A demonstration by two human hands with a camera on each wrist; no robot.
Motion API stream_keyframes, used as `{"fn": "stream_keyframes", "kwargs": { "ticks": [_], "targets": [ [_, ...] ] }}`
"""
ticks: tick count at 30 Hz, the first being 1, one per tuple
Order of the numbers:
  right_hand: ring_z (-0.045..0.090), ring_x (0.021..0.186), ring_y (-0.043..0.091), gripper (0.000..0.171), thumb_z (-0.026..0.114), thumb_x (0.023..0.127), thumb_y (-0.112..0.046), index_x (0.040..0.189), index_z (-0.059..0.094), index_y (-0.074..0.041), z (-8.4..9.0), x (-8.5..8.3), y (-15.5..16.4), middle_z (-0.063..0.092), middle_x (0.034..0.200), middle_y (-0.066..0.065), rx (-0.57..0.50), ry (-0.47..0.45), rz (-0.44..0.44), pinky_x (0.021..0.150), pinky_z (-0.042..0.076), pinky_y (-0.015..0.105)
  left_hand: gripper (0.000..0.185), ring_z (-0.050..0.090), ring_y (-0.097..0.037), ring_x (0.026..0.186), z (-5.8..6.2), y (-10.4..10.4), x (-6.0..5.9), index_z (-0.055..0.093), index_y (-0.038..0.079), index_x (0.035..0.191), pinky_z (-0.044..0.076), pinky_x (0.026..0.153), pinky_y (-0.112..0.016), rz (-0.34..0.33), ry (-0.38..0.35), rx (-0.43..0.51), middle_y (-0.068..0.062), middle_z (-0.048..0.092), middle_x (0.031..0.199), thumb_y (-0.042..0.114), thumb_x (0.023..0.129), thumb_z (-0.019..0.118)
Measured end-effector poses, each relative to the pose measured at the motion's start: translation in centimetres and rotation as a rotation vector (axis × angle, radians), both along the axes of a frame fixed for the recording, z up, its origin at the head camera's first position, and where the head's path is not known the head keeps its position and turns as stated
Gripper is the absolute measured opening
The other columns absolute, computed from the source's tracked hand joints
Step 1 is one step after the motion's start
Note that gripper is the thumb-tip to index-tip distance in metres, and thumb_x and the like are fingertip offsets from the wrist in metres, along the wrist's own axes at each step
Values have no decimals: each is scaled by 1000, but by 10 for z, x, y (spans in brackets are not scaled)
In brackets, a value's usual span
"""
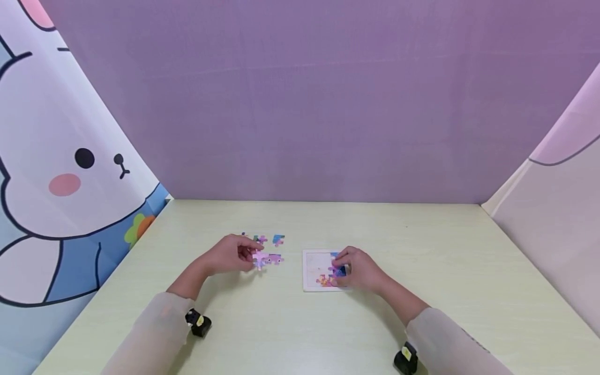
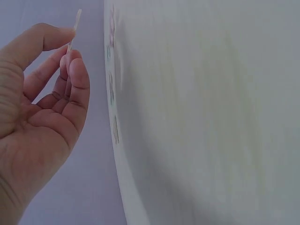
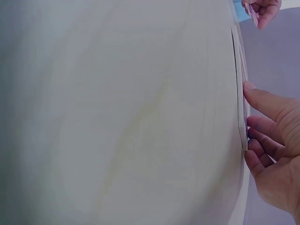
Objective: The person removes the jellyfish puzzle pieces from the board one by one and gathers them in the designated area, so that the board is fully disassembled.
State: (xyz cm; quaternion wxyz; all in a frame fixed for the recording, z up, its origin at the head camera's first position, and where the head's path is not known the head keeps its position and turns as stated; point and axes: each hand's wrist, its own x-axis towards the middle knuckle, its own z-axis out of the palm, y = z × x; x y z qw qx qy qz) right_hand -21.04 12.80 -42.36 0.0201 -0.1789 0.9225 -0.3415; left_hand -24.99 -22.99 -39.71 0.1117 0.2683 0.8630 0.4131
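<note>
Pink and lilac card makes up the puzzle piece (image 1: pixel 259 259) that the left hand (image 1: pixel 229 254) pinches between thumb and fingertips, held just off the table (image 1: pixel 290 323) at the near edge of a small scatter of loose pieces (image 1: pixel 274 240) to the left of the puzzle board (image 1: pixel 313 268). From the left wrist view the piece (image 2: pixel 73 30) shows edge-on as a thin, flat sliver standing straight between the thumb tip and the first fingers, so it looks very light and fairly stiff, yet thin enough that a hard squeeze or a forced fit could crease it or bend a tab. A light pinch on the two flat faces, near the middle and clear of the tabs, seems the sound place to hold it, leaving the edges free to meet their neighbours. The right hand (image 1: pixel 358 268) rests on the right part of the board, fingers curled down over the coloured pieces (image 1: pixel 328 278) already lying there; the right wrist view shows its fingertips (image 3: pixel 255 131) touching the thin board edge (image 3: pixel 240 93), though whether it pinches a piece or only steadies the board cannot be told. That board looks flat, light and likely to slide on the smooth pale tabletop unless held down. A rabbit-print curtain (image 1: pixel 61 172) hangs far left, and a purple backdrop (image 1: pixel 319 104) stands beyond the table.
</note>
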Motion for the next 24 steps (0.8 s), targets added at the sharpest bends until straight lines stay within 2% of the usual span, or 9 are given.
{"fn": "stream_keyframes", "kwargs": {
  "ticks": [10, 17, 24],
  "targets": [
    [54, 112, 25, 44, 89, 70, -13, 108, 74, -1, 0, 0, 1, 60, 111, -1, 2, -10, -7, 100, 42, 43, 38, 58, -19, 78, -1, -10, -11, 69, -3, 115, 52, 69, -29, 49, 5, -72, -6, 65, 88, -4, 78, 74],
    [54, 113, 26, 43, 89, 70, -14, 108, 74, -1, -1, 0, 1, 60, 112, -1, -2, -15, -16, 100, 41, 44, 38, 60, -17, 78, -2, -11, -17, 70, -3, 114, 53, 68, -30, 75, -26, -101, -6, 66, 93, -6, 76, 75],
    [54, 112, 27, 43, 88, 71, -14, 109, 73, 0, 0, 2, 1, 61, 112, 0, -1, -1, 8, 100, 42, 44, 35, 53, -15, 71, -6, -12, -22, 71, -2, 112, 46, 62, -26, 25, -25, -138, -6, 65, 93, -8, 77, 72]
  ]
}}
